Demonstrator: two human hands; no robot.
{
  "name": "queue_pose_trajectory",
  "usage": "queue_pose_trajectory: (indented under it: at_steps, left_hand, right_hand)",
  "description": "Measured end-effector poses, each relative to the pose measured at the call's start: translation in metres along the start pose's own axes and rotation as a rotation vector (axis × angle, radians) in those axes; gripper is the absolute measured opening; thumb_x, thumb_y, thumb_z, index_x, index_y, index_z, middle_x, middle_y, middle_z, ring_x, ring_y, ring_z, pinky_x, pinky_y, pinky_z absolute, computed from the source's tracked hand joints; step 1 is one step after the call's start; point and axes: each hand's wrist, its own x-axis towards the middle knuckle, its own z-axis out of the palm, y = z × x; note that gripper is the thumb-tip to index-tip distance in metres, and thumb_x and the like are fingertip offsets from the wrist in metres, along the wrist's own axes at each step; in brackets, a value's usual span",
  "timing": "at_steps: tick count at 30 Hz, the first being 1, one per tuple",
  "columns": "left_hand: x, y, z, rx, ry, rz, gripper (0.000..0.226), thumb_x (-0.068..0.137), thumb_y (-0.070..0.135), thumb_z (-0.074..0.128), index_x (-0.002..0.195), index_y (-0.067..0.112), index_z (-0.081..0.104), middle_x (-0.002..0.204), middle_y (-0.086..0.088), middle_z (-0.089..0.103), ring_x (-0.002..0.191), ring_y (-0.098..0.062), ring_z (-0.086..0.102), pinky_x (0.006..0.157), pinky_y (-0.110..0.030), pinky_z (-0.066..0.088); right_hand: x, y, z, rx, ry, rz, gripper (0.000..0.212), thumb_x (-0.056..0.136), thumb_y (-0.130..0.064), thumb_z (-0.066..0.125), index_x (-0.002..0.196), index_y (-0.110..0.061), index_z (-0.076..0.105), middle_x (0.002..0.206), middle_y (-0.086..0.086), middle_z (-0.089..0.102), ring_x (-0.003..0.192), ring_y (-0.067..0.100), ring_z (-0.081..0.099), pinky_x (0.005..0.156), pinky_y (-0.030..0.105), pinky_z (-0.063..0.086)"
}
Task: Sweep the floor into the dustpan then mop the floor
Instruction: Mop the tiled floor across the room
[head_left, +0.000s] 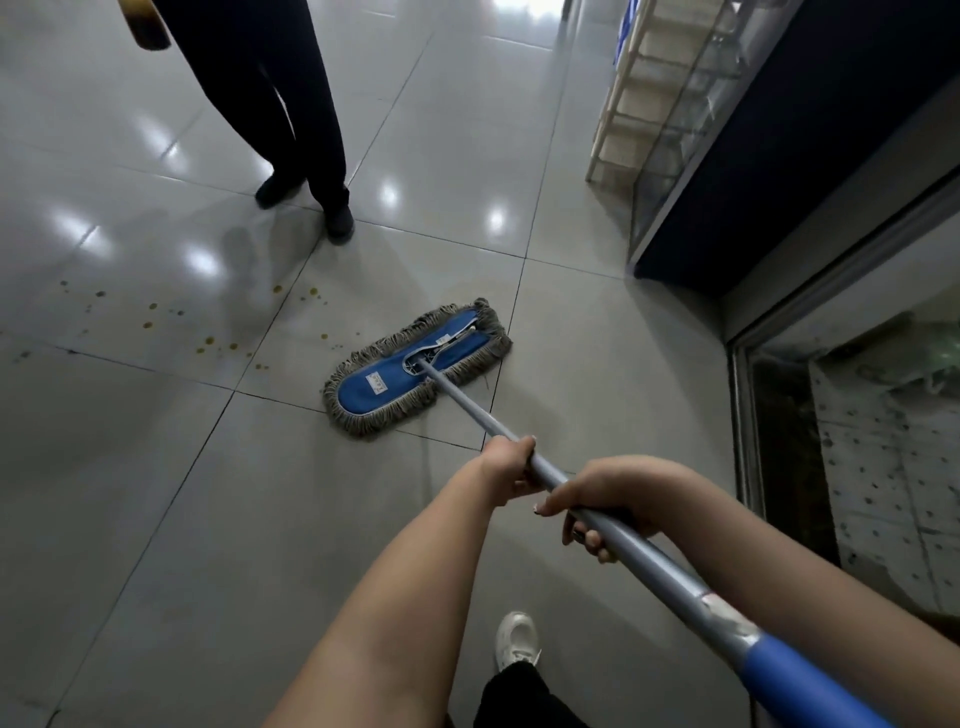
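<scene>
Mopping step in hand. Brown drops dot the floor left of the mop head, which lies flat on the tiles. Our left grip and right grip both curl round the handle. Next, we judge: push left over the drops.

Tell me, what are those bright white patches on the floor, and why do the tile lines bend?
Head view: lights reflected as glare on the glossy floor; the wide-angle lens bows its tile lines near the edges; the mop is sharp, the corners dim.
</scene>
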Motion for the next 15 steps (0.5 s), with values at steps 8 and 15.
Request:
queue_pose_trajectory:
  at_steps: [8, 15]
  left_hand:
    - [0.043, 0.056, 0.039, -0.18, 0.039, 0.027, 0.017, 0.099, 0.017, 0.043, 0.106, 0.002, 0.04, 0.08, -0.012, 0.053, 0.069, -0.02, 0.056, 0.077, -0.035, 0.051]
    - [0.084, 0.117, 0.052, -0.257, 0.108, 0.025, 0.016, 0.099, 0.018, 0.043, 0.089, 0.004, 0.044, 0.076, -0.011, 0.053, 0.065, -0.018, 0.056, 0.067, -0.033, 0.056]
  right_hand:
    - [0.016, -0.028, -0.089, -0.145, -0.002, 0.001, 0.035, 0.091, -0.033, 0.061, 0.078, -0.001, 0.053, 0.037, 0.001, 0.047, 0.028, 0.01, 0.046, 0.037, 0.015, 0.043]
    - [0.028, -0.074, -0.159, -0.256, -0.024, -0.023, 0.035, 0.092, -0.034, 0.059, 0.08, -0.002, 0.052, 0.036, 0.0, 0.046, 0.027, 0.009, 0.045, 0.036, 0.013, 0.042]
